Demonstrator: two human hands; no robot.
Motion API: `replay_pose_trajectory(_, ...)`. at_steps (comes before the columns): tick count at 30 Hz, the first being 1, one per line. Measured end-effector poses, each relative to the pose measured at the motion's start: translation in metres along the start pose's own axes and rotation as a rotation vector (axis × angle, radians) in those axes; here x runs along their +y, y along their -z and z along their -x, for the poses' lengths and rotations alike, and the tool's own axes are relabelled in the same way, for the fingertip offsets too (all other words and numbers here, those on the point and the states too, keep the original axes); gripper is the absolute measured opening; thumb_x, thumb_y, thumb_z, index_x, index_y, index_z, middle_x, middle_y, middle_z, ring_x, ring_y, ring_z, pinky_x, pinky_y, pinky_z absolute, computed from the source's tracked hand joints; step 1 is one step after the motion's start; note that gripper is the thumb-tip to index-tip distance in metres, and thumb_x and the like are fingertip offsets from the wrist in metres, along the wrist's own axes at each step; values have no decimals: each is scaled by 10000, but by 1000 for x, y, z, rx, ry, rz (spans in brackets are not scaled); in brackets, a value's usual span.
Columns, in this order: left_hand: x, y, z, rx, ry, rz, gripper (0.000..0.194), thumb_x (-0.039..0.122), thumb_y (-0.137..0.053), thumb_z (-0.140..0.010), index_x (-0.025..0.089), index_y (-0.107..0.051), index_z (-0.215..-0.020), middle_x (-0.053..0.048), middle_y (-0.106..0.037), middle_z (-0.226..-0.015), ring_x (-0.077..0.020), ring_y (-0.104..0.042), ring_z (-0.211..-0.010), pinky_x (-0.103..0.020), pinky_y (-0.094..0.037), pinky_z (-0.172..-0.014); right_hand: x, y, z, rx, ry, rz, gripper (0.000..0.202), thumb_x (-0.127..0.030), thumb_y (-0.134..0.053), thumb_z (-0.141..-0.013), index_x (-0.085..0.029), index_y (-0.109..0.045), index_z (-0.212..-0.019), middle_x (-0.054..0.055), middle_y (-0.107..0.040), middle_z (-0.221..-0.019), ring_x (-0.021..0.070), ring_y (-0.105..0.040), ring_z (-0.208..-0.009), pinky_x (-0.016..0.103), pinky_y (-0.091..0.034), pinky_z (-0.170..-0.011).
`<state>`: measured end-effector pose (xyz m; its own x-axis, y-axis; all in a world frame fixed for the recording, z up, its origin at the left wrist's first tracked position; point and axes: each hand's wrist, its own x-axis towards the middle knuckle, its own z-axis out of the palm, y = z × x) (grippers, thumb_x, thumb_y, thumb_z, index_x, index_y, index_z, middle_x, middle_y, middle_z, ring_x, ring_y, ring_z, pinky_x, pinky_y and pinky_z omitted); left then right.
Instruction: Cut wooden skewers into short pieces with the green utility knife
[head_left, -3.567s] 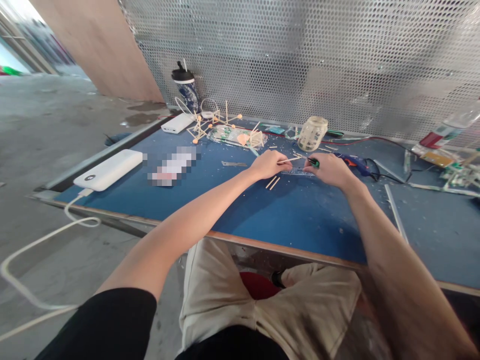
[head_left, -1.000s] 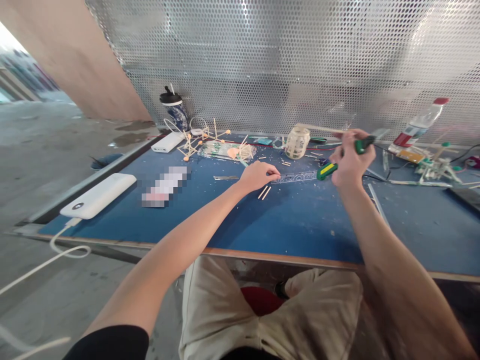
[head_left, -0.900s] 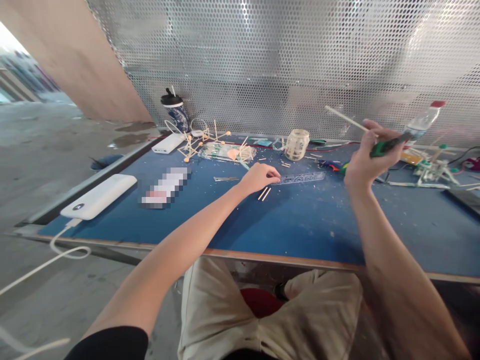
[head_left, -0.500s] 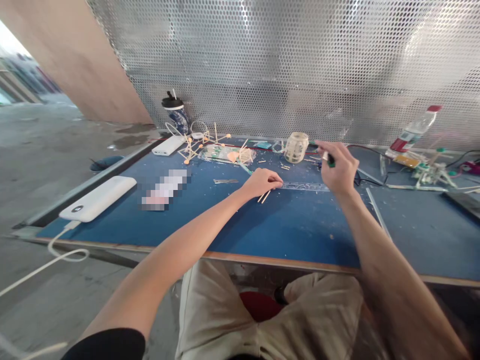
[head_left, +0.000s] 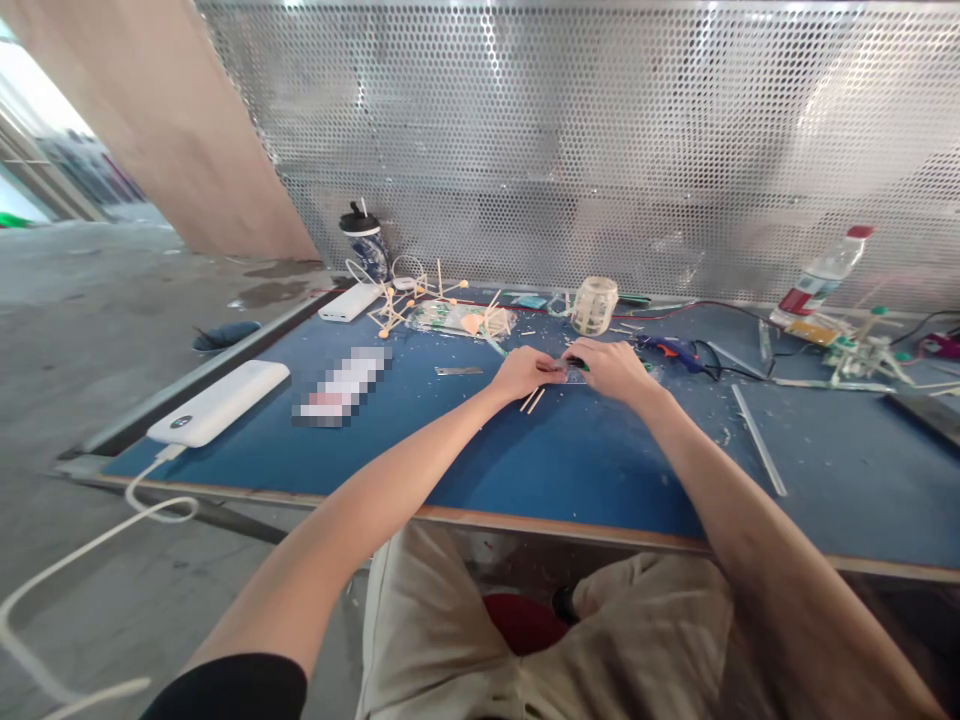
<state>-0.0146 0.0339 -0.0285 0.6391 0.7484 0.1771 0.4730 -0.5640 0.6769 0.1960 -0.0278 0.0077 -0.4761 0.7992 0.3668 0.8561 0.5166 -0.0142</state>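
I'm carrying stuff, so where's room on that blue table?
On the table, between the left forearm and right forearm, this side of the sticks. Right of the pale strip is mostly bare too. It's crowded along the back, cup to bottle.

No words can be read: the label (head_left: 798, 299) on the bottle (head_left: 831, 267) and the marks (head_left: 373, 258) on the cup (head_left: 367, 245) are too small to be made out.
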Motion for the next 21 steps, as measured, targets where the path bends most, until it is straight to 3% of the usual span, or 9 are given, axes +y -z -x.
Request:
replay_pose_trajectory(5,-2,-5,0,-15,-8,36,318,432,-647,-963,143,-681,-1090,-63,-716,-1076,-176,-691,-975,-401,-590,-903,5,-5,1,-42,-77,-16,293,-413,-602,-991,-179,-648,-1161,65,-678,-1143,191,-662,-995,414,-577,-882)
replay_pose_trajectory(15,-4,-2,-2,48,10,-49,372,506,-663,-934,145,-706,-1011,-47,-737,-974,-169,-700,-909,-391,-583,-880,-11,-10,-4,-40,-241,-25,302,-420,-602,-990,-184,-648,-1173,65,-681,-1139,192,-665,-992,421,-578,-887)
replay_pose_trajectory(21,2,9,2,97,-63,-87,294,506,-739,-841,235,-790,-942,-28,-796,-920,-188,-731,-877,-290,-534,-809,-13,-7,-4,-48,-245,-48,308,-414,-600,-992,-190,-644,-1199,73,-675,-1187,202,-661,-1035,437,-571,-916)
